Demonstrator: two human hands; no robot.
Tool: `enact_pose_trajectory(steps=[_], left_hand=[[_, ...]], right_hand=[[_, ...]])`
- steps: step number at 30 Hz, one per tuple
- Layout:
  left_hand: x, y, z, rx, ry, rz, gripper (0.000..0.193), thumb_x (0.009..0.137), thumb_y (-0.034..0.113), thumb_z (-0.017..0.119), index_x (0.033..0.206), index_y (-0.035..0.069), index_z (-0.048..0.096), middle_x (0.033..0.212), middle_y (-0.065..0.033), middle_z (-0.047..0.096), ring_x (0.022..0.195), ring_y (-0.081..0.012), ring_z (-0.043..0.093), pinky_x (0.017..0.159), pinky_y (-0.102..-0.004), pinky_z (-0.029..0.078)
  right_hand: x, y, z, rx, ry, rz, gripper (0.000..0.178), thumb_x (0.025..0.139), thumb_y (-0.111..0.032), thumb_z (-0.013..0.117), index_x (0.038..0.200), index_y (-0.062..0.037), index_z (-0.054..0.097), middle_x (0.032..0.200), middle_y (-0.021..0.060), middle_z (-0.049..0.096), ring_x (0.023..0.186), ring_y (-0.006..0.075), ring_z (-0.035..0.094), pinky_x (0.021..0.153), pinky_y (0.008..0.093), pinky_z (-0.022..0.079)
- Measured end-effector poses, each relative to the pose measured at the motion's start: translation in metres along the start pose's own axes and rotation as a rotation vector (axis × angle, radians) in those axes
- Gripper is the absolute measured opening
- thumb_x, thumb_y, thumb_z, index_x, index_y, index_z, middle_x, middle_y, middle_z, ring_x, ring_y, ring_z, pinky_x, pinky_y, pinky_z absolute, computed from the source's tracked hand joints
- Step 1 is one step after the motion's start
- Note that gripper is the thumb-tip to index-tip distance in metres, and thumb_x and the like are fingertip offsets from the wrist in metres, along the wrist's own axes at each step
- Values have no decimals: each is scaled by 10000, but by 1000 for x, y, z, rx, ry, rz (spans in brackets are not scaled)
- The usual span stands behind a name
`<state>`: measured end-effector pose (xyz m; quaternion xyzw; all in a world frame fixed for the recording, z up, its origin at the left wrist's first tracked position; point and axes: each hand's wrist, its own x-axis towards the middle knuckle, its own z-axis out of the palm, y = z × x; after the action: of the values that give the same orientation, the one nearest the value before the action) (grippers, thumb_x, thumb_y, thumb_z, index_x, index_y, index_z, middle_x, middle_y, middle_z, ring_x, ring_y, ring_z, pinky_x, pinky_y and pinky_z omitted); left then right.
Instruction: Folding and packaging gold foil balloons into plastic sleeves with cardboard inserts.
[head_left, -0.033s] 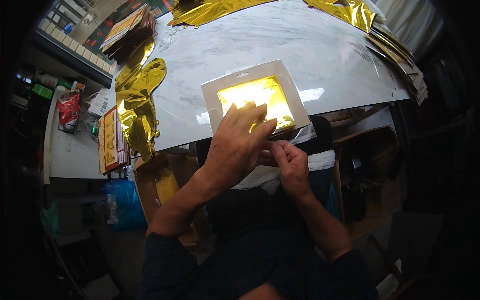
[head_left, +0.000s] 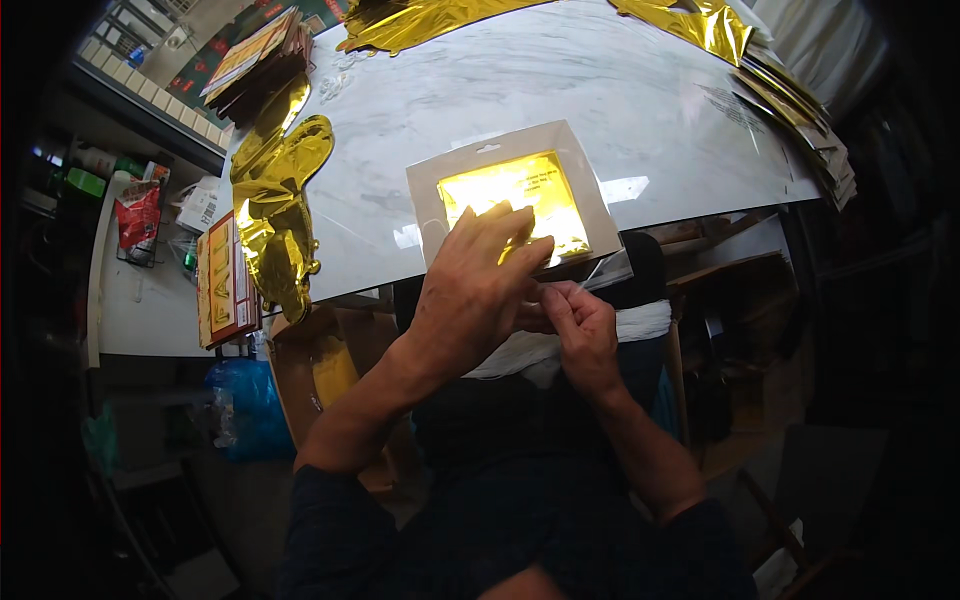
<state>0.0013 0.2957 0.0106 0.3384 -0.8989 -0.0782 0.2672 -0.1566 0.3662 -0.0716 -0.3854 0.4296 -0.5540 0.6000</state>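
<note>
Close to the table's front edge lies a pale card sleeve [head_left: 585, 165] with a hang hole and a clear film cover. Folded gold foil [head_left: 555, 195] with small dark print sits within its frame. My left hand [head_left: 465, 285] rests over the foil's lower part, fingers spread and thumb pointing right. Just below the sleeve, my right hand [head_left: 588, 335] is closed in a pinch; what it grips is hidden by the fingers. A bundle of thin white strands [head_left: 645, 322] lies across my lap, under both hands.
Gold foil balloons [head_left: 275, 190] lie flat at the table's left, with more foil [head_left: 440, 25] along the far edge. Card packs [head_left: 262, 60] are piled far left, others [head_left: 800, 120] at right. An open carton [head_left: 300, 350] and blue bag [head_left: 248, 410] stand below left.
The sleeve has shifted very slightly to the right, and more of the print on the gold foil shows. Both hands stay where they were.
</note>
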Motion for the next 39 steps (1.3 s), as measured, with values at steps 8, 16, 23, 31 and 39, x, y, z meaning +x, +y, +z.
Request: enact_pose_trajectory(steps=[8,16,23,31,39], left_hand=[[2,-2,10,-82,48,-16,414,753,-10,766,1151,64,677,1241,-151,621,1266,-408,589,1084,-530,466],[16,-16,12,-43,49,-48,412,751,-23,770,1144,63,681,1249,-147,641,1226,-395,605,1047,-488,497],[36,-20,0,-88,-64,-123,320,831,50,785,1147,68,741,1291,-161,655,1212,-367,623,1020,-439,523],[53,-41,3,-34,-1,-139,295,856,111,792,1141,47,749,1275,-180,664,1173,-360,643,997,-429,537],[97,-89,-13,-164,164,-89,180,921,117,745,1068,11,750,1095,-169,748,995,-337,724,883,-393,573]], right_hand=[[-1,-1,-2,66,13,26,306,1107,-181,522,1185,78,663,1033,175,753,913,239,766,853,346,626],[13,-24,-20,57,115,78,366,1100,-276,545,1144,70,655,1018,202,767,848,230,769,767,307,607],[14,-37,-42,-134,223,-18,355,1101,-269,550,1050,61,670,897,174,764,706,182,733,677,273,585],[16,-69,-55,-276,195,-141,257,1079,-178,589,1051,58,687,870,142,756,688,150,710,649,251,558],[105,-168,-125,-881,366,-488,172,999,-117,674,1060,31,736,907,135,783,814,180,755,759,293,588]])
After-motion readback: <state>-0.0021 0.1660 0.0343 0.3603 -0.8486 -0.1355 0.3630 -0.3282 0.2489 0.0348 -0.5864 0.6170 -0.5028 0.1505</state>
